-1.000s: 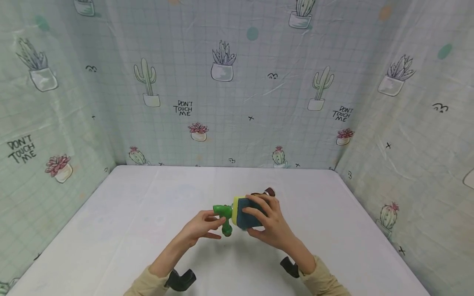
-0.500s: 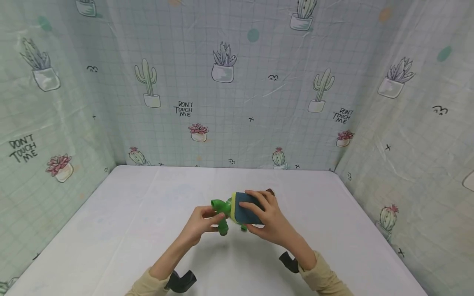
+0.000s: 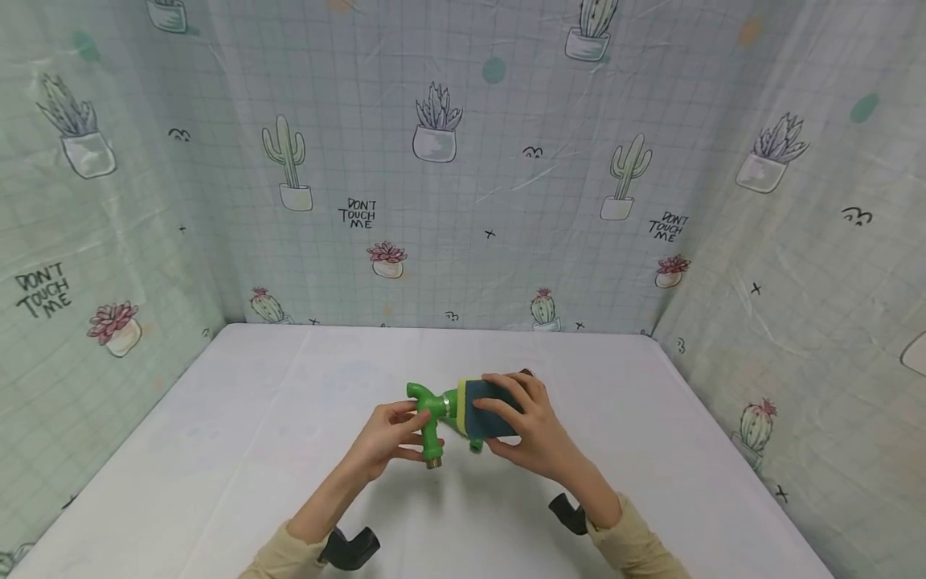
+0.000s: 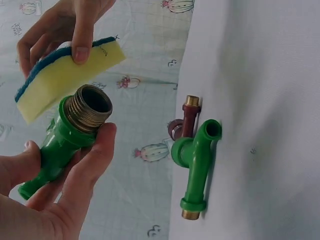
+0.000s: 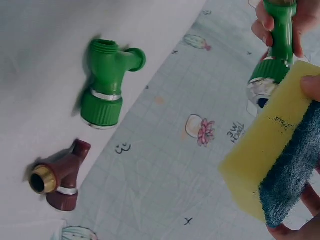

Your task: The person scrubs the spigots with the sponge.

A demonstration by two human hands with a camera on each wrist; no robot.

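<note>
My left hand (image 3: 387,438) holds a green tap (image 3: 432,438) raised over the table, thumb on one side and fingers on the other. Its brass-threaded end points toward me in the head view, and its ribbed knob is on the right by the sponge. My right hand (image 3: 535,430) grips a sponge (image 3: 488,406) with a yellow foam side and a dark blue scouring side. The foam (image 5: 272,145) faces the tap, close by its silver-tipped knob in the right wrist view. In the left wrist view the brass thread (image 4: 82,117) shows just below the sponge.
A second green tap (image 5: 105,75) lies on the white table (image 3: 289,450) beneath the hands, with a brown tap (image 5: 62,177) beyond it. In the head view the sponge and right hand mostly hide both. A patterned cloth wall (image 3: 463,201) surrounds the table's back and sides.
The held tap has turned in my left fingers, so the brass thread now points toward me. The sponge shifted slightly and stays in my right hand by the knob.
</note>
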